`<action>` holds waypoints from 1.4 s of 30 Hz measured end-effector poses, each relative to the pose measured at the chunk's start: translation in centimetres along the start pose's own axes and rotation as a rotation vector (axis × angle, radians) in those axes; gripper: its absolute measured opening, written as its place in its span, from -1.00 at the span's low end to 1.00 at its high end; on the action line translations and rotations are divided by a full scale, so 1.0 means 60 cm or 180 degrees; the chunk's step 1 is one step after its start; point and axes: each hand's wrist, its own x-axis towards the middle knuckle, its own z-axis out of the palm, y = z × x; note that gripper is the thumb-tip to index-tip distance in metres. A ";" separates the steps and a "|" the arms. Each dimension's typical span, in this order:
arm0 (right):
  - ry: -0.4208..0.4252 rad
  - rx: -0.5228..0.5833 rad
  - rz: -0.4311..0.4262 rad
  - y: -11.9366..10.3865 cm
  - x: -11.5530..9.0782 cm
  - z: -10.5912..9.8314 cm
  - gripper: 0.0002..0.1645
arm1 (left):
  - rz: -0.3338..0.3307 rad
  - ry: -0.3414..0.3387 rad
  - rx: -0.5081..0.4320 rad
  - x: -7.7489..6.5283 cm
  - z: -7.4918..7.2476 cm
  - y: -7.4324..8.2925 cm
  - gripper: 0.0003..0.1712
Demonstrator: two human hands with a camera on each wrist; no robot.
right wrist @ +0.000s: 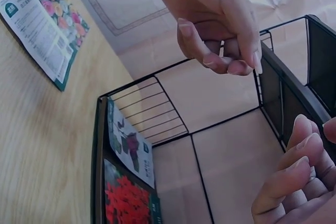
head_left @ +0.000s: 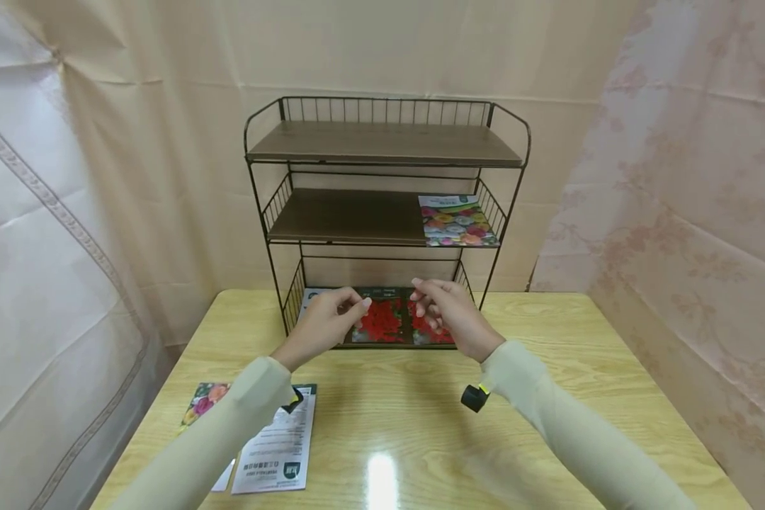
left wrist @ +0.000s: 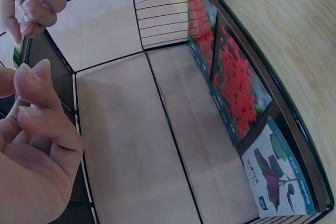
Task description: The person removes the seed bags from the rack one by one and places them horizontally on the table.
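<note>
My left hand [head_left: 331, 313] hovers in front of the lower part of a three-tier rack, fingers loosely bent and holding nothing. Facing it, my right hand [head_left: 449, 312] is also empty, its fingers curved. Behind the hands, on the bottom shelf, lie two seed packets with red flowers, one [head_left: 381, 322] between the hands and one [head_left: 423, 329] partly hidden by the right hand. A white packet with a purple plant [left wrist: 275, 174] lies at that shelf's left end. On the middle shelf's right end rests a packet with multicoloured flowers [head_left: 457, 223].
The dark metal rack [head_left: 385, 145] with brown shelves stands at the back of the wooden table [head_left: 548, 368]. At the table's front left lie a white printed packet [head_left: 277, 446] and a flowered packet [head_left: 207, 400], partly behind my left sleeve. Curtains hang behind and at both sides.
</note>
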 end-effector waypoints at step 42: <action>0.0608 0.0223 -0.0079 -0.048 0.003 -0.095 -0.43 | 0.0249 -0.0069 -0.0374 0.097 0.033 0.062 -0.62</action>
